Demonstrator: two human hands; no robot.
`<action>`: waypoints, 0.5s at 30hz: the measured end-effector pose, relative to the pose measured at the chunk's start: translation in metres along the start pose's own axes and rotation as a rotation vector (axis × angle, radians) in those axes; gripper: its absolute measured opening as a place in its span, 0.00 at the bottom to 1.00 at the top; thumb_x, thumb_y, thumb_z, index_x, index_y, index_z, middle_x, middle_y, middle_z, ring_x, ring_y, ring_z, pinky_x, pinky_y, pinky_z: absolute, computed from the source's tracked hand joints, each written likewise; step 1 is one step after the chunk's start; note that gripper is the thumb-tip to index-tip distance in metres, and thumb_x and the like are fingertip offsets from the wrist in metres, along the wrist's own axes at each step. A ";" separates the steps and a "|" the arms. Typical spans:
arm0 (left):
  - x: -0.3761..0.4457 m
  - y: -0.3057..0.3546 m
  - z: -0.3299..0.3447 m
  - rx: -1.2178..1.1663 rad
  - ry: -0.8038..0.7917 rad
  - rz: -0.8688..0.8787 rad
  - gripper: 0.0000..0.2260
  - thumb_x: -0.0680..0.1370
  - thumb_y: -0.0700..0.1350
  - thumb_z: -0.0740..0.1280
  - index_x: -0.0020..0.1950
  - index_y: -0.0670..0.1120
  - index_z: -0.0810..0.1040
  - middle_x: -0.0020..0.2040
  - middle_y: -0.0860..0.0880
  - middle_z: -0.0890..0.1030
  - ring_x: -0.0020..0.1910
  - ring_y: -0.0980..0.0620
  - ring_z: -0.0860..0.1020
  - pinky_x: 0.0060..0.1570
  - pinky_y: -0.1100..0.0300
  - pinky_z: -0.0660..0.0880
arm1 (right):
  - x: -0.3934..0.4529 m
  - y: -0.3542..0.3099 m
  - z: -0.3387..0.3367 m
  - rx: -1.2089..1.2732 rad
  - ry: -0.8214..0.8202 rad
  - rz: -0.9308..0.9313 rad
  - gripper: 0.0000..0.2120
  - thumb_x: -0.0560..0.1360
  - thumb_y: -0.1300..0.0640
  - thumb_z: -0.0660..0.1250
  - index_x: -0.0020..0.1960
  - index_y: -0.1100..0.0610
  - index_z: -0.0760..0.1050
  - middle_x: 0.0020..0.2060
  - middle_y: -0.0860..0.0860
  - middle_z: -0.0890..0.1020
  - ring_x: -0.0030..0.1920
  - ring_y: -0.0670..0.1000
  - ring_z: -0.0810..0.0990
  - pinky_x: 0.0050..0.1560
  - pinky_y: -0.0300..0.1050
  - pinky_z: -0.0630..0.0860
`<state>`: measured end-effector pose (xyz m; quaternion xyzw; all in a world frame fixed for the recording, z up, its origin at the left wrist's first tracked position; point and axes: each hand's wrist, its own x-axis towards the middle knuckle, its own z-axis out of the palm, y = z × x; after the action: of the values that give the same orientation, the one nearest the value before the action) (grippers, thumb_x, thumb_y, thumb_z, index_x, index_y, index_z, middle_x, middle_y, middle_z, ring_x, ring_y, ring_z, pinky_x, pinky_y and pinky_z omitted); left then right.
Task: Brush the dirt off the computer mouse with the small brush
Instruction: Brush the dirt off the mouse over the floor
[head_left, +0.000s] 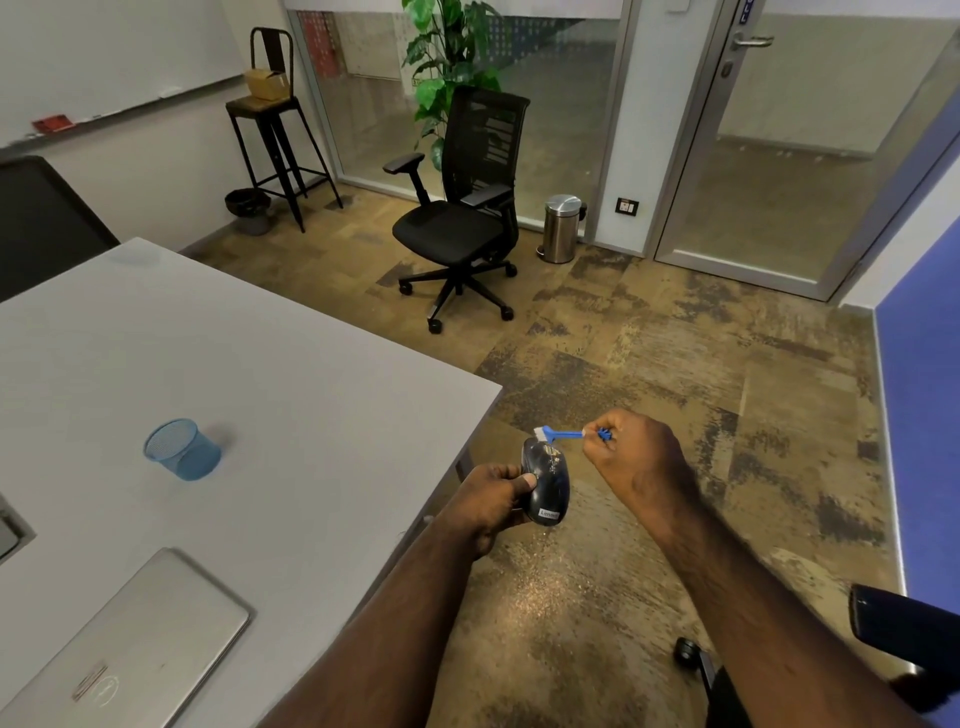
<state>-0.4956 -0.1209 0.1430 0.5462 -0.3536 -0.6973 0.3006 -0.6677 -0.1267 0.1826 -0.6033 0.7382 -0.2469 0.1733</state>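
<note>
The grey table (249, 364) fills the left of the view, its right-hand corner jutting toward the middle. On it sit a closed silver laptop (150, 639) near the front edge and a blue mesh pen cup (182, 449) further in, well apart from each other. Neither is part of the job.

The work goes on off the table, just past its right edge and over the patterned floor (649, 364). The left hand (493, 501) is curled round the black computer mouse (545, 480), thumb pressed on its near side, the other fingers hidden underneath. The mouse is held in the air, top face up, with pale specks of dirt on the far half.

The right hand (634, 457) is closed in a loose fist, pinching the thin handle of the small blue brush (563, 434) between thumb and forefinger. The white bristle head rests at the far tip of the mouse, touching it or very nearly.

As a judgement: the mouse is a light, rigid plastic shell with a smooth, somewhat slippery gloss, so a side grip across its waist, as here, suits it best and leaves the top clear. The buttons and wheel would give under pressure, so light strokes should do. The brush looks almost weightless, its handle stiff but slim; holding it near the rear end gives reach, less force.
</note>
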 end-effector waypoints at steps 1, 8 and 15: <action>0.000 0.000 0.000 0.002 -0.001 0.001 0.09 0.80 0.38 0.61 0.46 0.42 0.80 0.43 0.43 0.82 0.41 0.51 0.80 0.38 0.60 0.78 | 0.000 -0.001 0.001 -0.001 -0.016 -0.012 0.07 0.74 0.50 0.68 0.47 0.52 0.82 0.37 0.50 0.84 0.38 0.52 0.81 0.37 0.47 0.80; 0.001 0.000 -0.006 -0.010 0.003 0.013 0.09 0.80 0.39 0.62 0.46 0.43 0.81 0.43 0.44 0.83 0.42 0.51 0.81 0.42 0.59 0.79 | 0.007 0.008 -0.005 0.001 0.032 0.027 0.07 0.74 0.50 0.68 0.45 0.52 0.82 0.34 0.49 0.82 0.32 0.48 0.78 0.31 0.44 0.76; 0.004 -0.002 -0.012 -0.106 0.010 0.020 0.10 0.79 0.39 0.62 0.44 0.43 0.82 0.37 0.47 0.85 0.39 0.52 0.81 0.45 0.56 0.79 | 0.003 0.023 -0.011 0.036 0.067 0.047 0.05 0.72 0.50 0.69 0.42 0.50 0.82 0.30 0.44 0.81 0.28 0.46 0.78 0.27 0.40 0.73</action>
<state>-0.4844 -0.1247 0.1372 0.5296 -0.3201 -0.7092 0.3377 -0.6933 -0.1242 0.1787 -0.5740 0.7530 -0.2760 0.1652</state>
